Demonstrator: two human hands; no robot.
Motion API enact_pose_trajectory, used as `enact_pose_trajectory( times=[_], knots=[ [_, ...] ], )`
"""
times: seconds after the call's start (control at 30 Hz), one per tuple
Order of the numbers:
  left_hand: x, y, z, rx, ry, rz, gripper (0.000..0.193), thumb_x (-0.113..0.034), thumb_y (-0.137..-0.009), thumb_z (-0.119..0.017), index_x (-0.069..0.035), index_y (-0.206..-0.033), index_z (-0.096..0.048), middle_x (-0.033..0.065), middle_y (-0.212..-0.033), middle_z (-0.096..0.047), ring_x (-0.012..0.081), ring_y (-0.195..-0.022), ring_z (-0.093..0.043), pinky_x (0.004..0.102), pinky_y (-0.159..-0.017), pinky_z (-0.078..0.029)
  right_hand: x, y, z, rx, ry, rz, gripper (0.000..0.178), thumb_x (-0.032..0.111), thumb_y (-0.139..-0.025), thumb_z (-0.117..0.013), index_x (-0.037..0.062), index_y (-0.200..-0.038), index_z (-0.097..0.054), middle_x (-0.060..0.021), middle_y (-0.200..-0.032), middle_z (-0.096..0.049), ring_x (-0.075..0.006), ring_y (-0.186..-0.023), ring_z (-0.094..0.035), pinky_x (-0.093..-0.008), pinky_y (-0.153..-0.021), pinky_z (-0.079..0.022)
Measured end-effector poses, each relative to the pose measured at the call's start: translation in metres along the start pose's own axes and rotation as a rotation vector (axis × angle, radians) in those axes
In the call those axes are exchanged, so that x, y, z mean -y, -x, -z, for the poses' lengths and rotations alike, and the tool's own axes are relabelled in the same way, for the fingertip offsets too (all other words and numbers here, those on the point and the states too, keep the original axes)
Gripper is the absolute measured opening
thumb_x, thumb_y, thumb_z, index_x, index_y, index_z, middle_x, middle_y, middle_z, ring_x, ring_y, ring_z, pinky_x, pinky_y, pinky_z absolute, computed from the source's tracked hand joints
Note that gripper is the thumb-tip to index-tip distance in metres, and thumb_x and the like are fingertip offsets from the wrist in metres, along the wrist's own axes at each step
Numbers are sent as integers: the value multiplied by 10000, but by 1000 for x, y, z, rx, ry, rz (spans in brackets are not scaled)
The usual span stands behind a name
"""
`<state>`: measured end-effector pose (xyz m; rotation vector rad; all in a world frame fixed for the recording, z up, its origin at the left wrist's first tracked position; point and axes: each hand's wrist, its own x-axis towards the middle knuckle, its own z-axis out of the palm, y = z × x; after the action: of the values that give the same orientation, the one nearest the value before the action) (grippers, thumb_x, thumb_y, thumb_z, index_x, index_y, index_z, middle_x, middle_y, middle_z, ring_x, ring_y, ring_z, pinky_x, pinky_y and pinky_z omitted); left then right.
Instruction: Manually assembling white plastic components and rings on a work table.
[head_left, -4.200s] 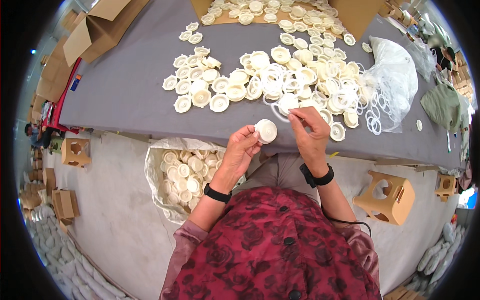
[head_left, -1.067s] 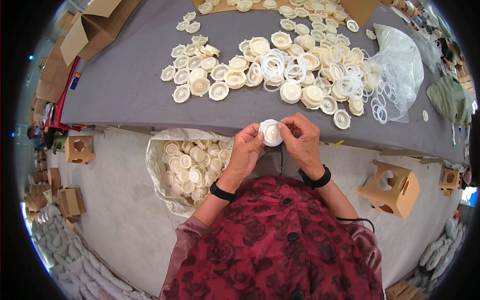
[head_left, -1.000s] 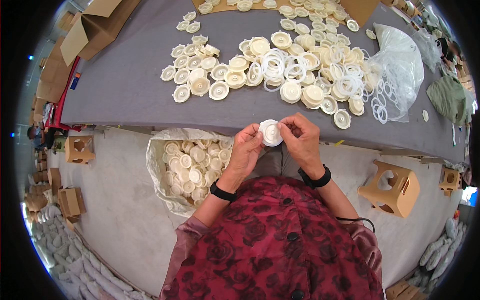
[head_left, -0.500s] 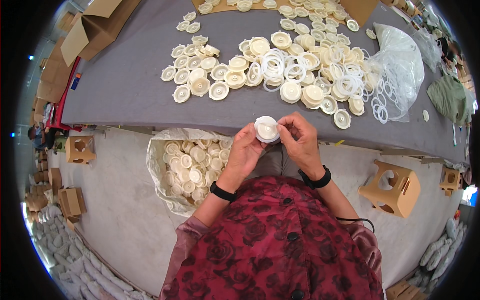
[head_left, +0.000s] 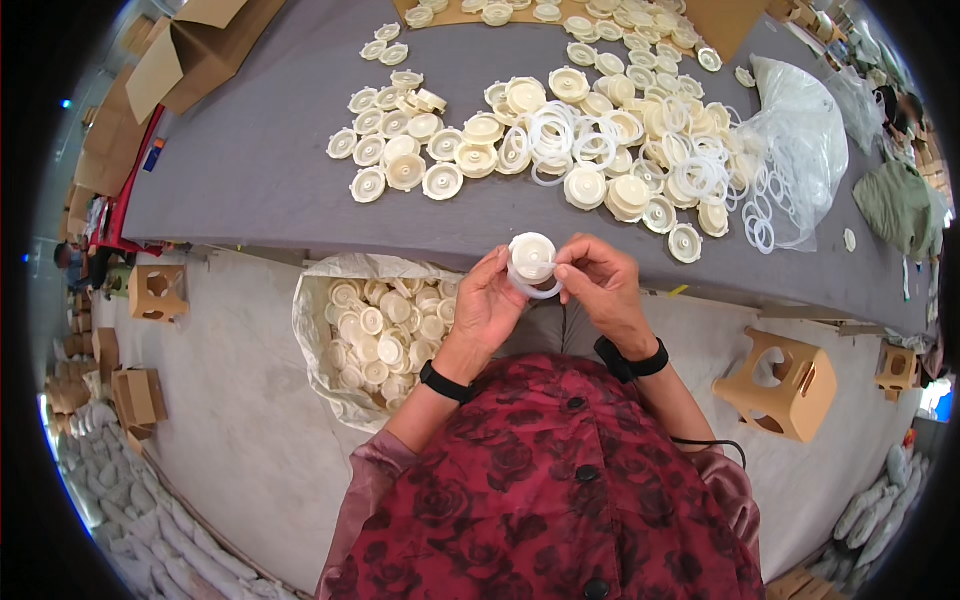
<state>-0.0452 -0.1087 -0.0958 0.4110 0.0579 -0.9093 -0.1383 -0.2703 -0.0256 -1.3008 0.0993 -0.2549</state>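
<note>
Just in front of the table's near edge, my left hand [head_left: 486, 308] is closed on the rim of a round cream plastic cap [head_left: 532, 250]. A translucent white sealing ring [head_left: 538, 289] hangs partly over the cap's near side, its lower arc standing off the rim. My right hand [head_left: 603, 288] pinches that ring at its right side with thumb and forefinger. On the table, more caps [head_left: 470, 158] lie in a loose spread, and a heap of white rings [head_left: 552, 132] rests on top of them.
A clear plastic bag [head_left: 800, 130] with rings spilling out lies at the table's right. Below the table on the left stands a white woven sack [head_left: 312, 330] full of caps. Brown stools [head_left: 780, 385] flank me on the floor. An open carton [head_left: 205, 60] sits back left.
The ring has shifted toward me and now droops off the cap's near side, with a gap showing. My right hand has moved slightly right and down. My left hand keeps its grip.
</note>
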Motion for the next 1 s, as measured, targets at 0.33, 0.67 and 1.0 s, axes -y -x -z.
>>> enact_pose_trajectory(
  times=[0.33,0.67,1.0],
  knots=[
    [6,2,-17,-11,-77,-29,193,-164,-986,-578,-48,-1134,-620,68,-1139,-670,193,-1061,-625,372,-918,-497,3,-5,-6,-235,1087,804,231,-55,-703,-688,-6,-927,-661,-84,-841,-588,-252,-719,-598,-344,-603,-498],
    [5,7,-27,17,-225,-101,201,-161,-969,-623,-46,-1131,-592,63,-1106,-667,165,-1040,-623,337,-914,-498,-4,1,-10,-17,1189,870,293,41,-646,-704,-5,-934,-672,-76,-883,-598,-240,-781,-599,-354,-638,-509],
    [8,7,-25,-22,-323,-171,235,-137,-929,-688,-31,-1121,-602,75,-1090,-681,161,-1000,-642,332,-924,-500,-10,7,-8,-218,913,616,169,-47,-739,-709,1,-892,-659,-81,-850,-598,-247,-714,-591,-331,-604,-493]
  ],
)
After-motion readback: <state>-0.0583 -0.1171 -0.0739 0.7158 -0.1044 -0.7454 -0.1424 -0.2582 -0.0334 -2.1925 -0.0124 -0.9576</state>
